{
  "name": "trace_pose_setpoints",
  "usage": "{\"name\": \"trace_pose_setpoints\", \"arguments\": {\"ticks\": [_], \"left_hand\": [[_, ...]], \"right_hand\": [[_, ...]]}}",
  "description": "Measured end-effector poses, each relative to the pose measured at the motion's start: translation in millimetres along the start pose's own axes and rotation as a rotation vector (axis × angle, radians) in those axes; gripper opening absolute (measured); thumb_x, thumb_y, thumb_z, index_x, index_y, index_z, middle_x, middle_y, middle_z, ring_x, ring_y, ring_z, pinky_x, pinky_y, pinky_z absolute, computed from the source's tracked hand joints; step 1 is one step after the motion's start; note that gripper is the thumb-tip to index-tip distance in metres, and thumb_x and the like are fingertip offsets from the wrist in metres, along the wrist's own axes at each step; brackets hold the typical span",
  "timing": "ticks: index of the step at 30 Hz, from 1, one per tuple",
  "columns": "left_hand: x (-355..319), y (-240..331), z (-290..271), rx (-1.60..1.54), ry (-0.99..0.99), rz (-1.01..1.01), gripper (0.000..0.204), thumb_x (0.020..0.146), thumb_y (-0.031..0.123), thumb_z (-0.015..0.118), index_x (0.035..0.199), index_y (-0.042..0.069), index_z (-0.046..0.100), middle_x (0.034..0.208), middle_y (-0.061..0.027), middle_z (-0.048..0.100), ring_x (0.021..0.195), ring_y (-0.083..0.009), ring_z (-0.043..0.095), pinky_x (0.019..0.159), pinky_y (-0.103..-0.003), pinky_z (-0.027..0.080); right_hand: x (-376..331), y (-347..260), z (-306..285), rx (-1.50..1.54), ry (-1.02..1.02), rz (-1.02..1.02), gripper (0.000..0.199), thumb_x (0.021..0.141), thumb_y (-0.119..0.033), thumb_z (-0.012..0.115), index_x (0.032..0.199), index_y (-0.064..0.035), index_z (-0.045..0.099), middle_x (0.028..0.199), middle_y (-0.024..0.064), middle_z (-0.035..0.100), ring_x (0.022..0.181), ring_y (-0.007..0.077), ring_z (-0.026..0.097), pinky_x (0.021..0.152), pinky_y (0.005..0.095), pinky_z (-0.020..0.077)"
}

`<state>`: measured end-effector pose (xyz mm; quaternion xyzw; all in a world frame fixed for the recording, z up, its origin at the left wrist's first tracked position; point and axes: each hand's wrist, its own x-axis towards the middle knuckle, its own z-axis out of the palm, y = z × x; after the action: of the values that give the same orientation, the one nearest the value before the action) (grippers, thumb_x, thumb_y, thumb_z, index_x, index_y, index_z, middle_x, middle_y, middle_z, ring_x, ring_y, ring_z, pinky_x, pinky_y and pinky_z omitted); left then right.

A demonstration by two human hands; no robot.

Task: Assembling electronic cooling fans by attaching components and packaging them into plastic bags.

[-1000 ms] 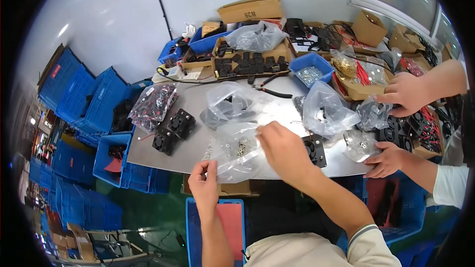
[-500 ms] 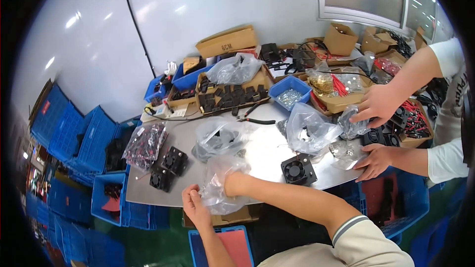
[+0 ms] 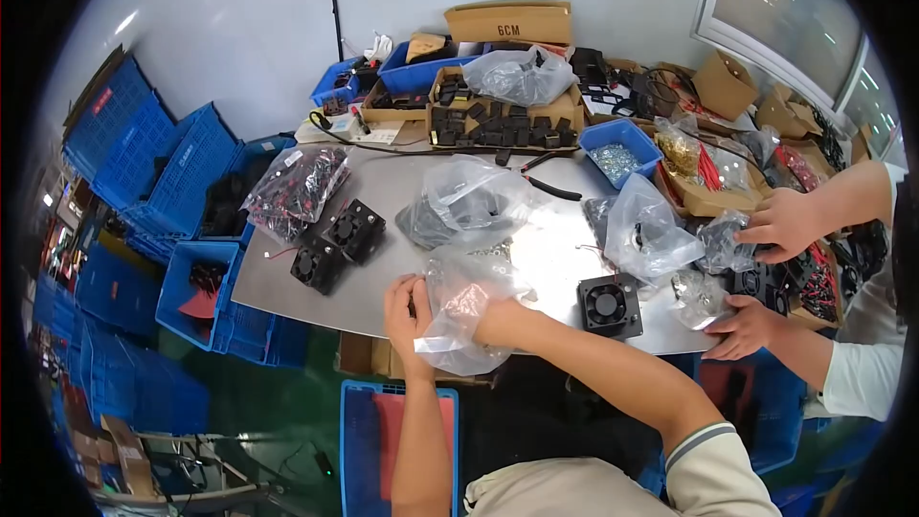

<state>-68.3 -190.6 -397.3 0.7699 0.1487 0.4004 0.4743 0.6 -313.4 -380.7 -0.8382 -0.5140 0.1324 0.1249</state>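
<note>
My right hand [image 3: 495, 318] reaches inside a clear plastic bag [image 3: 445, 343] at the table's front edge; the plastic blurs its fingers, so their state cannot be told. Against the bag's left side is my left hand [image 3: 406, 314], fingers curled and closed; what they pinch is too small to make out. Just behind lies a second clear bag [image 3: 469, 193] with dark contents, and small metal parts [image 3: 498, 250] are scattered between the two bags. Two black fans on brackets [image 3: 353, 230] stand to the left, by a bag of red and black parts [image 3: 299, 190]. Another black fan [image 3: 609, 304] sits to the right.
A co-worker's hands [image 3: 787, 223] handle clear bags at the right. Pliers [image 3: 552, 190] lie near a blue bin of small metal parts [image 3: 614, 158]. Cardboard trays of black parts [image 3: 503, 126] line the back. Blue crates [image 3: 196, 297] stack at left; another crate [image 3: 356, 421] stands below.
The view has shifted, so the table's things appear moved. My left hand has come up closer along the bag's left side. My right hand stays inside the bag.
</note>
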Motion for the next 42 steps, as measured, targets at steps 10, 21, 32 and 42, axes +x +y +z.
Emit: {"name": "trace_pose_setpoints", "arguments": {"ticks": [10, 21, 32, 42], "left_hand": [[-40, 7, -13, -0.156, 0.123, -0.172, 0.023, 0.096, 0.012, 0.053, 0.114, -0.002, 0.056, 0.115, -0.0116, 0.055, 0.104, -0.0197, 0.053, 0.089, -0.031, 0.043], [-91, 45, 1, -0.151, -0.098, -0.198, 0.080, 0.075, 0.011, 0.077, 0.139, 0.001, 0.030, 0.115, -0.0108, 0.051, 0.097, -0.0169, 0.052, 0.082, -0.029, 0.045], [-46, 67, 14, -0.122, 0.063, -0.123, 0.037, 0.092, 0.009, 0.059, 0.123, -0.007, 0.049, 0.103, -0.0177, 0.062, 0.089, -0.0205, 0.060, 0.078, -0.030, 0.049], [-34, 69, 30, -0.162, 0.075, -0.150, 0.030, 0.097, 0.016, 0.051, 0.119, -0.005, 0.055, 0.106, -0.0119, 0.062, 0.093, -0.0169, 0.058, 0.083, -0.028, 0.046]], "right_hand": [[36, 31, -19, 0.953, 0.309, 0.053, 0.012, 0.082, -0.012, 0.062, 0.091, -0.0057, 0.066, 0.085, 0.0099, 0.065, 0.077, 0.0250, 0.064, 0.065, 0.0361, 0.0515], [34, 17, -39, 1.779, 0.118, 0.545, 0.015, 0.086, -0.020, 0.060, 0.090, -0.0066, 0.067, 0.079, 0.0081, 0.063, 0.069, 0.0190, 0.061, 0.060, 0.0354, 0.0512], [0, 13, -38, 0.027, 0.094, 0.157, 0.020, 0.083, -0.017, 0.059, 0.096, -0.0046, 0.067, 0.094, 0.0153, 0.067, 0.083, 0.0328, 0.067, 0.065, 0.0407, 0.0535], [-19, 6, -75, 0.078, 0.048, 0.111, 0.014, 0.075, -0.013, 0.063, 0.083, -0.0037, 0.069, 0.083, 0.0198, 0.068, 0.076, 0.0314, 0.068, 0.060, 0.0395, 0.0525]]}}
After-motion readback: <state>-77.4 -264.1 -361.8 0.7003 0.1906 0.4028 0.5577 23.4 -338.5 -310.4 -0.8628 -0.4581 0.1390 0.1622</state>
